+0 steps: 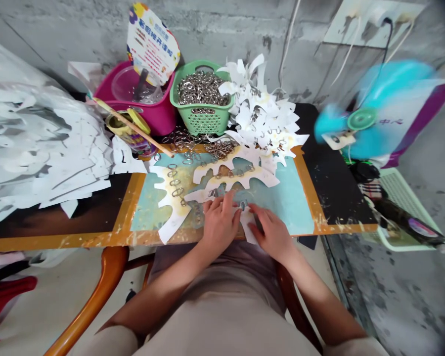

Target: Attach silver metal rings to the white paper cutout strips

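Observation:
My left hand (220, 220) lies palm down at the table's front, fingers stretched over the end of a white scalloped strip (196, 196). Its thumb reaches toward a smaller white piece (247, 223) with a metal ring (243, 204) at its top. On the right edge of that piece, my right hand (272, 232) has its thumb and fingers closed. Another white strip (176, 205) carrying several oval metal rings lies left of my hands. Beyond my fingers are more strips (241, 180) with rings and yellowish glue-like stains.
A green basket (203, 116) full of metal rings stands at the back beside a magenta bin (157, 116). A stick (133, 127) rests across an open can (129, 131). White cut-outs are heaped left (48, 148) and back right (263, 113). A blue fan (367, 113) is at right.

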`<state>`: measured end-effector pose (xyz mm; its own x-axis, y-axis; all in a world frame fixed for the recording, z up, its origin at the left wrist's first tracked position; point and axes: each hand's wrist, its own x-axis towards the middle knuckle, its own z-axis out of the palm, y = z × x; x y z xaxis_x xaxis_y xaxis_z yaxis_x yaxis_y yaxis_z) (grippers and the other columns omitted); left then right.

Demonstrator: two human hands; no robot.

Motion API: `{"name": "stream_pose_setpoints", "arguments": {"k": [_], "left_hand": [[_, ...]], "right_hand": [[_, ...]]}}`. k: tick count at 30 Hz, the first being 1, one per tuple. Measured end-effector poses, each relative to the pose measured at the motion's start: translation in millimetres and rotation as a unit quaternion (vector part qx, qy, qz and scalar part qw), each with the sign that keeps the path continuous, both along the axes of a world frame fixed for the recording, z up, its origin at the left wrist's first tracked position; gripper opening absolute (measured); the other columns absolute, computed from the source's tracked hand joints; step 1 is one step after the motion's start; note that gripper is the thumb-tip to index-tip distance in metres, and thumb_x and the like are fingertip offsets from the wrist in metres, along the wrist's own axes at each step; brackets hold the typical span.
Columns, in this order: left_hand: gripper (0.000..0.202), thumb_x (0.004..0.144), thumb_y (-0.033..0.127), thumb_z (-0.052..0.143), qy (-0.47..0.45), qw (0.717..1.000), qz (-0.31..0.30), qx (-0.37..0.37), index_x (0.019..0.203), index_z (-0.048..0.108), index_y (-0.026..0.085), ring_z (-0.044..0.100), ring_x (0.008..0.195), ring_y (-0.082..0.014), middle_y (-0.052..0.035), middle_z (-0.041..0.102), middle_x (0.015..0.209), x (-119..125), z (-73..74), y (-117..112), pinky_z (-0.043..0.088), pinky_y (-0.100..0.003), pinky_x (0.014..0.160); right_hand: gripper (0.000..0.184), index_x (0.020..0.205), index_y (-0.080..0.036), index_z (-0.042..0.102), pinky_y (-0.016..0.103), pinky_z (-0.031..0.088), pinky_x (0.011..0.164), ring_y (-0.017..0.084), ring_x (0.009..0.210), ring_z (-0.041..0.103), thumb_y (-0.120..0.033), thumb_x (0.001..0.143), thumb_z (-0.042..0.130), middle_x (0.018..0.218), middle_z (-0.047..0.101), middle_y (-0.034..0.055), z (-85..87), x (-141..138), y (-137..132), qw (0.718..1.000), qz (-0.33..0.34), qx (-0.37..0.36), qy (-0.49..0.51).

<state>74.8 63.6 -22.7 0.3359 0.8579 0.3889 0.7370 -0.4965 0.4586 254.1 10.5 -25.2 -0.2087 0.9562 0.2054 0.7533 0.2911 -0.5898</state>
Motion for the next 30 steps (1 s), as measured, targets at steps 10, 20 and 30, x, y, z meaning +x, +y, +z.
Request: {"name": "stream_pose_setpoints", "arguments": {"k": [10,20,30], "left_hand": [[0.048,0.085,0.007,0.054,0.02,0.996,-0.013,-0.089,0.129,0.038,0.014,0.065,0.102,-0.0304,-0.0073,0.074,0.091,14,7.0,4,0.041,-0.041,0.083],[0.052,0.078,0.002,0.051,0.034,0.988,-0.003,-0.148,0.127,0.037,0.009,0.065,0.098,-0.032,-0.0085,0.068,0.081,27,18.8,13,0.046,-0.045,0.084],[0.034,0.085,0.006,0.043,0.047,0.992,0.092,-0.068,0.118,0.043,0.012,0.062,0.098,-0.0326,-0.0142,0.068,0.097,29,1.7,-12,0.044,-0.046,0.085]], "right_hand": [[0.057,0.143,-0.026,0.039,0.04,0.061,0.074,0.024,0.097,0.067,-0.025,0.09,0.061,0.136,0.053,0.0169,-12.0,1,3,0.982,-0.134,0.089,0.095],[0.061,0.149,-0.017,0.027,0.046,0.055,0.088,0.029,0.104,0.064,-0.013,0.093,0.047,0.108,0.072,0.0108,-7.7,2,5,0.998,-0.018,0.061,-0.022],[0.049,0.136,-0.02,0.053,0.041,0.042,0.08,0.029,0.098,0.056,-0.012,0.089,0.048,0.108,0.069,0.0108,-0.8,9,8,0.984,0.059,0.043,-0.16]]}}
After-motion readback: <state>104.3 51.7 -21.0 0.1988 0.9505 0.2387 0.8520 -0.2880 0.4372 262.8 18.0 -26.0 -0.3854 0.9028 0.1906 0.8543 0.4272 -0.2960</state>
